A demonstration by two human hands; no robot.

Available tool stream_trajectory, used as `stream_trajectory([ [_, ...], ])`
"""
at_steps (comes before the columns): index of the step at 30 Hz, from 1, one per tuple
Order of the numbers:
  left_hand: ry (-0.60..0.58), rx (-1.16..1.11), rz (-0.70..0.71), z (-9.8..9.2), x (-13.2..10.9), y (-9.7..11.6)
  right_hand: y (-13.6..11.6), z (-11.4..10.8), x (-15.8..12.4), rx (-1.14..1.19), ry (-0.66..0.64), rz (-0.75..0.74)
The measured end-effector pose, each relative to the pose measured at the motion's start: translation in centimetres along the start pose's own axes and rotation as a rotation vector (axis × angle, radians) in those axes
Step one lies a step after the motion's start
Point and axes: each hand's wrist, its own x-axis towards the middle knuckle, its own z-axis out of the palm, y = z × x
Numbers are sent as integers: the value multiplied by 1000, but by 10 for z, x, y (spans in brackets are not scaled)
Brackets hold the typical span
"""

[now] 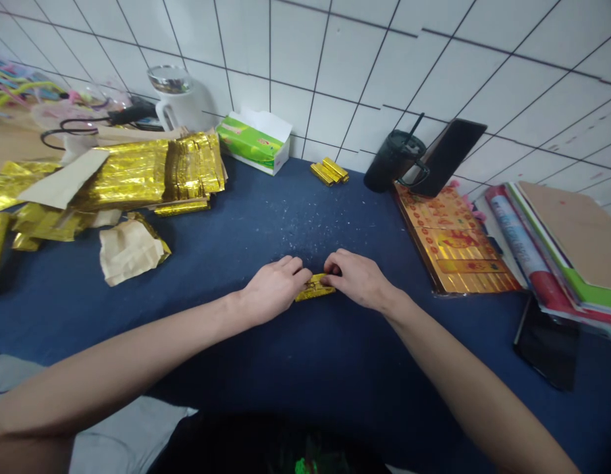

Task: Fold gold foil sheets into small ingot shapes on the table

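Observation:
A small folded piece of gold foil paper (313, 289) lies on the dark blue table cover (266, 217) in the middle. My left hand (273, 288) pinches its left end, fingers curled. My right hand (357, 278) presses on its right end with closed fingers. Two finished gold foil bars (329, 171) lie together at the back by the wall. A big heap of gold foil sheets (137, 174) is piled at the left.
A green tissue box (253, 141) and a white jug (180, 102) stand at the back left. A dark cup with a straw (393, 160) and a propped tablet (446, 155) are back right. Gold printed sheets (451, 240), books (557, 257) and a phone (547, 342) lie at the right.

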Motion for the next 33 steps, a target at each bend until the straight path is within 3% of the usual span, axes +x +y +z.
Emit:
stream_trajectory([
  [5,-48,-162,-149,-3,5,-3,-2,-3,-2,70,0,-38],
  [14,-49,-695,-366,-14,7,-4,-3,4,-18,814,65,79],
  [20,27,-1047,-385,-12,3,-3,-15,-4,-29,978,17,174],
  [26,29,-1340,-253,-21,-1,4,-13,-5,-33,1217,28,226],
  [33,167,-1383,-452,-22,2,7,-11,-6,-36,1361,-16,151],
])
